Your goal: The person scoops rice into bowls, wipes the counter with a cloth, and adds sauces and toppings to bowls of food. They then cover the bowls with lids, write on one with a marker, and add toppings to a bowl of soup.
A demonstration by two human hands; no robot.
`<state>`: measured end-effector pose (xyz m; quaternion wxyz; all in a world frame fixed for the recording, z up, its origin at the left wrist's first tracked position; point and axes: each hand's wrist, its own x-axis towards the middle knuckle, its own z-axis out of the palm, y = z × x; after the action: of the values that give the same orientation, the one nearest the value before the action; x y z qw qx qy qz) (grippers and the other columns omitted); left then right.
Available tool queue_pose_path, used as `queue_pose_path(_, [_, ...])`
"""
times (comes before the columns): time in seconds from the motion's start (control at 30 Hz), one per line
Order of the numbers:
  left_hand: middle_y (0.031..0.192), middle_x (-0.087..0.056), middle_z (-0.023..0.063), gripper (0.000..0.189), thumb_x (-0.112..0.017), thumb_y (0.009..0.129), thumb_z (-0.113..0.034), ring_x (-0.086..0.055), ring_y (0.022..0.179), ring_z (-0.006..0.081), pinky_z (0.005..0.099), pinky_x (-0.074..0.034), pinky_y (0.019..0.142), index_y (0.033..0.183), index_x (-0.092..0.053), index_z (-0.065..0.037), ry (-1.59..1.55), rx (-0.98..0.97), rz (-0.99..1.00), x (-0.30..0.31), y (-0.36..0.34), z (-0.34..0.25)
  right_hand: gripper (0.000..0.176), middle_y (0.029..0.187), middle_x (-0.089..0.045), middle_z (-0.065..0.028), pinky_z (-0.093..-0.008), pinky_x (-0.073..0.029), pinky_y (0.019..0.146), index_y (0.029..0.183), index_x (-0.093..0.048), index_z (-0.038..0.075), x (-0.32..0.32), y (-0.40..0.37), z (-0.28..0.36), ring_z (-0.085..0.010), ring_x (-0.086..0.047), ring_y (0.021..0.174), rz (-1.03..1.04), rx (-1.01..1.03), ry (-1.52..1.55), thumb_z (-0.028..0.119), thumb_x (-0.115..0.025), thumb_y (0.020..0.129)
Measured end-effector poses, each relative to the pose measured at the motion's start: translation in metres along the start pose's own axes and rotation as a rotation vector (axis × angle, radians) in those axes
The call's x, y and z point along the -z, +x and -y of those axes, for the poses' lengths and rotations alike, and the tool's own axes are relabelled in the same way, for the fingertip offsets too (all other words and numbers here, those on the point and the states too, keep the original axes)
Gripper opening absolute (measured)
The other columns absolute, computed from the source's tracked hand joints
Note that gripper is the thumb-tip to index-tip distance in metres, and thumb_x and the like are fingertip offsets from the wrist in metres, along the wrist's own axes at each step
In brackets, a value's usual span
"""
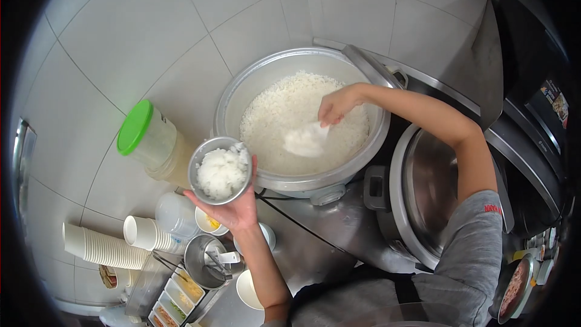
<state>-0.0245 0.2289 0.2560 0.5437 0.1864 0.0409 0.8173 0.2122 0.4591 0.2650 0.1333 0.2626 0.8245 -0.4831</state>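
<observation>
A small metal bowl point(195, 168) heaped with white rice point(223, 172) rests in my left hand point(235, 211), the fingers wrapped round its underside and side. It is held to the left of a large round pot point(229, 109) of cooked rice point(266, 106). My right hand point(340, 106) is over the pot, closed on a white paddle point(319, 133). The paddle's blade is blurred and seems to carry rice, low over the rice in the pot.
A green-lidded container point(148, 145) stands left of the pot. Stacked paper cups point(103, 245), a metal container point(200, 260) with utensils and a tray of toppings point(175, 297) are lower left. A second cooker point(402, 200) stands right, near an open black lid point(526, 145).
</observation>
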Motion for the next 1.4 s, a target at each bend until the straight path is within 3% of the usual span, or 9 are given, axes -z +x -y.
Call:
queue_pose_path(0.13, [0.139, -0.028, 0.0113, 0.073, -0.046, 0.078, -0.063, -0.027, 0.127, 0.0344, 0.0591, -0.02, 0.101, 0.134, -0.031, -0.017, 0.107, 0.004, -0.105, -0.001, 0.005, 0.024, 0.027, 0.058, -0.045, 0.0029, -0.0234, -0.031, 0.051, 0.065, -0.053, 0.008, 0.009, -0.027, 0.047, -0.0082, -0.039, 0.055, -0.325, 0.074, 0.041, 0.026, -0.056, 0.085])
queue_pose_path(0.27, [0.133, -0.037, 0.0069, 0.068, -0.044, 0.082, -0.06, -0.035, 0.122, 0.0243, 0.0443, -0.03, 0.1, 0.131, -0.034, -0.015, 0.134, 0.053, -0.088, -0.009, 0.026, 0.061, 0.02, 0.058, -0.05, -0.0036, -0.0284, -0.04, 0.056, 0.088, -0.062, 0.003, -0.018, -0.017, 0.073, -0.0165, -0.046, 0.054, -0.783, 0.244, -0.099, 0.021, -0.053, 0.085])
queue_pose_path(0.37, [0.132, -0.038, 0.0068, 0.068, -0.044, 0.082, -0.06, -0.036, 0.121, 0.0238, 0.0443, -0.033, 0.097, 0.131, -0.034, -0.016, 0.17, 0.012, -0.101, -0.015, 0.043, 0.073, 0.036, 0.078, -0.052, -0.0132, -0.032, -0.044, 0.069, 0.112, -0.055, 0.003, -0.06, -0.012, 0.078, -0.0265, -0.051, 0.076, -1.118, 0.401, -0.712, -0.004, -0.048, 0.078])
queue_pose_path(0.5, [0.13, -0.039, 0.0074, 0.069, -0.045, 0.08, -0.062, -0.038, 0.119, 0.0261, 0.0496, -0.034, 0.094, 0.13, -0.034, -0.016, 0.165, 0.053, -0.182, -0.016, 0.048, 0.068, 0.041, 0.081, -0.052, -0.0129, -0.0311, -0.044, 0.069, 0.12, -0.05, 0.003, -0.088, -0.022, 0.092, -0.0238, -0.051, 0.079, -1.063, 0.495, -0.826, -0.003, -0.047, 0.08])
queue_pose_path(0.6, [0.131, -0.038, 0.009, 0.07, -0.048, 0.078, -0.063, -0.039, 0.117, 0.0301, 0.0583, -0.032, 0.091, 0.129, -0.034, -0.016, 0.173, 0.051, -0.169, -0.004, 0.047, 0.061, 0.034, 0.078, -0.055, -0.0127, -0.0293, -0.044, 0.063, 0.116, -0.052, 0.0, -0.062, -0.021, 0.083, -0.0215, -0.052, 0.069, -0.825, 0.527, -0.332, 0.004, -0.05, 0.083])
queue_pose_path(0.7, [0.135, -0.034, 0.0111, 0.074, -0.049, 0.077, -0.063, -0.035, 0.122, 0.0321, 0.0612, -0.029, 0.093, 0.131, -0.033, -0.016, 0.109, 0.11, -0.097, 0.003, 0.043, 0.049, 0.026, 0.08, -0.059, -0.013, -0.0301, -0.045, 0.06, 0.108, -0.056, 0.001, -0.035, -0.037, 0.101, -0.0202, -0.055, 0.064, -0.581, 0.237, 0.197, 0.011, -0.052, 0.084])
queue_pose_path(0.8, [0.136, -0.033, 0.011, 0.075, -0.05, 0.077, -0.063, -0.033, 0.123, 0.0328, 0.0636, -0.026, 0.095, 0.132, -0.032, -0.016, 0.12, 0.143, -0.143, -0.002, 0.033, 0.036, 0.019, 0.083, -0.061, -0.0117, -0.0323, -0.045, 0.058, 0.099, -0.059, 0.006, -0.007, -0.017, 0.083, -0.0219, -0.056, 0.065, -0.611, 0.115, 0.248, 0.009, -0.049, 0.084])
queue_pose_path(1.0, [0.139, -0.026, 0.013, 0.08, -0.049, 0.075, -0.065, -0.028, 0.125, 0.0381, 0.0669, -0.021, 0.097, 0.134, -0.028, -0.015, 0.039, 0.11, -0.092, -0.008, 0.016, 0.023, 0.012, 0.079, -0.062, -0.007, -0.038, -0.035, 0.075, 0.089, -0.063, 0.012, 0.0, 0.091, -0.019, -0.0247, -0.057, 0.079, -0.806, 0.0, -0.852, 0.013, -0.055, 0.079])
queue_pose_path(1.4, [0.138, -0.028, 0.011, 0.075, -0.043, 0.077, -0.067, -0.028, 0.126, 0.0336, 0.0676, -0.022, 0.096, 0.133, -0.03, -0.017, 0.018, 0.119, -0.18, -0.014, 0.013, 0.018, 0.011, 0.072, -0.062, -0.0032, -0.0371, -0.023, 0.08, 0.084, -0.063, 0.013, -0.031, 0.04, -0.009, -0.0189, -0.056, 0.076, -0.218, 0.128, -0.817, 0.023, -0.059, 0.08])
